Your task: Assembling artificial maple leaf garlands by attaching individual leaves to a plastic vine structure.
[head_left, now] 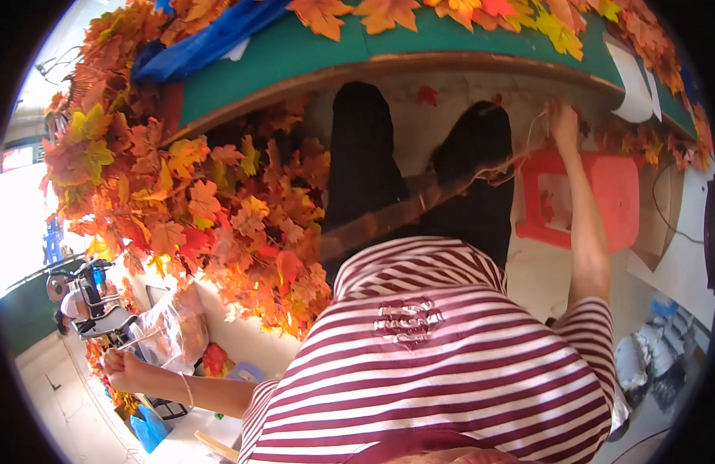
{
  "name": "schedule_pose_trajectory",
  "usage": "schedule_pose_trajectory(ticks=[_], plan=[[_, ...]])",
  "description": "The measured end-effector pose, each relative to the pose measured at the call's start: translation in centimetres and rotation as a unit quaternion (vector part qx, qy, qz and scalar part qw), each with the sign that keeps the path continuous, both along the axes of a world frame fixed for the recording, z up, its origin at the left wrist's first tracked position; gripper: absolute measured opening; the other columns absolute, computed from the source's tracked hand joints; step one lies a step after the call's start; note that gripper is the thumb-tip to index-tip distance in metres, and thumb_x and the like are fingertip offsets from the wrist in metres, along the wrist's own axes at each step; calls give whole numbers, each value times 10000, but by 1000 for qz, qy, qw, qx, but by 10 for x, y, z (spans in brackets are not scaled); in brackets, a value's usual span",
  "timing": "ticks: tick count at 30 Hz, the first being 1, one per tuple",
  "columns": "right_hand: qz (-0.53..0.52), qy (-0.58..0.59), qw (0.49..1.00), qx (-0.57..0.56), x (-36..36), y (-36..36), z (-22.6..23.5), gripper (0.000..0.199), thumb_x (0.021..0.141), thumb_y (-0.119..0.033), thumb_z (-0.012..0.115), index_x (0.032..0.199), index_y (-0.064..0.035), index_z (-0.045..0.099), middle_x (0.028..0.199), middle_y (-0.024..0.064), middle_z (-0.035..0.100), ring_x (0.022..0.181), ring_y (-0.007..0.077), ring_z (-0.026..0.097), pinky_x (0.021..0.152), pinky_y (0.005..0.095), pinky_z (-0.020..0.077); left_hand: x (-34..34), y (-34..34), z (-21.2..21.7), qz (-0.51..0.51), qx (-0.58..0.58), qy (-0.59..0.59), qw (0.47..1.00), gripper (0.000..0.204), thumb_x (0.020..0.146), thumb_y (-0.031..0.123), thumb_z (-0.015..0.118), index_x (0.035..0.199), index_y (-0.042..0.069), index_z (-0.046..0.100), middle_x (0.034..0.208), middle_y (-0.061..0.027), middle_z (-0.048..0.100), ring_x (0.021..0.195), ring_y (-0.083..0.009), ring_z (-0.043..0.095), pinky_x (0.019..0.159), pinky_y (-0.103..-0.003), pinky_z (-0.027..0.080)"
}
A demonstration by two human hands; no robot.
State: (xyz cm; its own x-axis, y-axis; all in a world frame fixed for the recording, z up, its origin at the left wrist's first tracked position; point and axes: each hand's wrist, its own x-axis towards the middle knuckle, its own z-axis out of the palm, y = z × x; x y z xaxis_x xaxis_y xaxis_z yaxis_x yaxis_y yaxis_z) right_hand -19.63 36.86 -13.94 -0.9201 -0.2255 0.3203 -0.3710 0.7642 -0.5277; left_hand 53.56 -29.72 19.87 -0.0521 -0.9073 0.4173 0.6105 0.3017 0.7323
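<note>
While the right hand (562, 117) is reached forward to the edge of the green tabletop (311, 54), its fingers are closed on a thin pale string (537, 127) just above the red plastic stool (605, 203). The left hand (124, 370) is held out far to the left of the stool, fist shut on a thin rod-like tool (145, 337); its kind cannot be told. For the string work, tension is best kept even and the garland of orange artificial maple leaves (218, 209), left of the stool, kept from snagging. A clear plastic bag (172, 329) lies beside the left hand, with contents blurred, seemingly leaves. A blue box (150, 429) sits below it, contents unseen.
</note>
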Motion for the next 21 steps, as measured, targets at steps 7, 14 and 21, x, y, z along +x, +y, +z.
schedule_pose_trajectory(ticks=[7,14,21], plan=[[-205,-78,969,117,-27,64,-22,306,962,-226,372,1181,-83,530,1032,261,632,954,460,598,780,521,453,-17,38,41,466,-217,-514,687,157,707,1,604,801,-120,635,886,-156,671,796,-226,634,916,-396,455],[-218,-99,922,305,-48,124,-17,348,973,-185,337,1308,-108,389,978,260,641,916,435,627,736,513,500,-57,27,52,346,-262,-563,703,157,721,-1,597,835,-103,634,890,-145,658,804,-218,626,889,-381,458],[-274,-121,904,306,-65,162,-26,310,974,-227,364,1189,-71,524,1084,206,645,988,384,637,794,491,527,-67,44,68,238,-290,-614,694,164,738,-4,589,875,-83,632,895,-132,641,813,-210,617,858,-364,462]])
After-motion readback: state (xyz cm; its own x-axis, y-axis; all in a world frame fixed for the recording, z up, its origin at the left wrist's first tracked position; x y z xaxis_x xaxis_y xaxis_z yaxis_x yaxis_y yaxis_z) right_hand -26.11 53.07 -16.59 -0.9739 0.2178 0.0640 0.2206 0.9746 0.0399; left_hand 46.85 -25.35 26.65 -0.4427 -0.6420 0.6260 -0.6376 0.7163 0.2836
